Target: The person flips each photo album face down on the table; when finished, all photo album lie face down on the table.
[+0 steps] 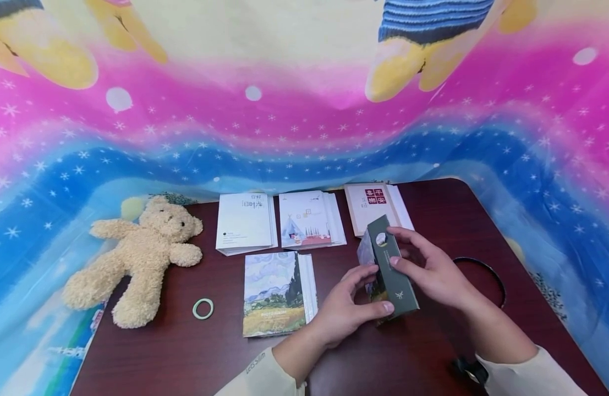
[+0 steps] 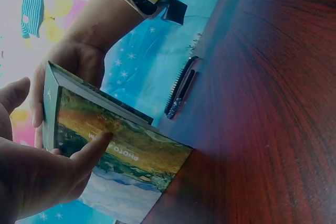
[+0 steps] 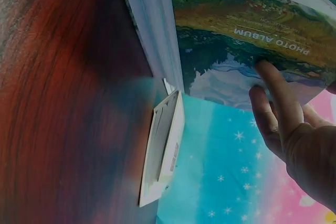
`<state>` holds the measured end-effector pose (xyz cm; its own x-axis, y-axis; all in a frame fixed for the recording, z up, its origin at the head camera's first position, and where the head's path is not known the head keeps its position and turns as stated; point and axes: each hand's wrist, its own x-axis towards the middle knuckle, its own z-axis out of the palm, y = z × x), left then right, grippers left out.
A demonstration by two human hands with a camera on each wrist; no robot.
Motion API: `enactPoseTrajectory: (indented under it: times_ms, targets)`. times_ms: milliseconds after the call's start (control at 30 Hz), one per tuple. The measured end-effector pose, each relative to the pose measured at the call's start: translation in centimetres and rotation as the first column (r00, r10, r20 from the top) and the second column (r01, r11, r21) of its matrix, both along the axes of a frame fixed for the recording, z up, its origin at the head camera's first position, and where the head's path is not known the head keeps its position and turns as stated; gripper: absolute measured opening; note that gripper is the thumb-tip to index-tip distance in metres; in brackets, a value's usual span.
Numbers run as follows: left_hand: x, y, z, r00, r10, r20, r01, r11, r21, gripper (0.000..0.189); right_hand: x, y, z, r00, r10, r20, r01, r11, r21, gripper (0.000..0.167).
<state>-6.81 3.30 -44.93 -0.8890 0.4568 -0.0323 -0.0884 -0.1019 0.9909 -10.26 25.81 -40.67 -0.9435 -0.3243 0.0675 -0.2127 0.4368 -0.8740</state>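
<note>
Between both hands, a photo album (image 1: 403, 286) with a dark green spine and a painted landscape cover is held up on edge, spine uppermost. My left hand (image 1: 351, 305) grips its left side, the thumb at the spine's near end. In the left wrist view, one left finger lies along the painted cover (image 2: 126, 145). My right hand (image 1: 435, 269) holds the other side, its thumb on the spine and a finger near the far end. The right wrist view shows right-hand fingers (image 3: 281, 90) against the other cover. A lower corner meets the table in the left wrist view.
A matching landscape album (image 1: 272, 297) lies left of the hands. Behind are a white album (image 1: 245, 220), a tent-picture album (image 1: 306, 217) and a beige album (image 1: 356, 201). A teddy bear (image 1: 141, 253) and green ring (image 1: 202, 309) are left; a black hairband (image 1: 499, 275) is right.
</note>
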Motion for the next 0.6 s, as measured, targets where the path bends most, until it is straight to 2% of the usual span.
enactPoseTrajectory:
  times_ms: [300,433,600]
  targets:
    - [-0.3,0.3,-0.5,1.000,0.012,0.020,-0.011,0.998,-0.058,0.064,0.3,0.6,-0.1,0.998,-0.022,0.060,0.025,0.998,-0.050,0.056]
    - [-0.4,0.4,-0.7,0.999,0.010,0.049,-0.006,0.996,-0.087,0.065,0.4,1.0,-0.2,0.994,-0.061,0.089,0.066,0.996,-0.060,0.056]
    - [-0.5,0.5,-1.2,0.998,0.000,0.070,0.006,0.997,-0.079,0.066,0.5,1.5,-0.6,0.986,-0.112,0.126,0.118,0.992,-0.043,0.057]
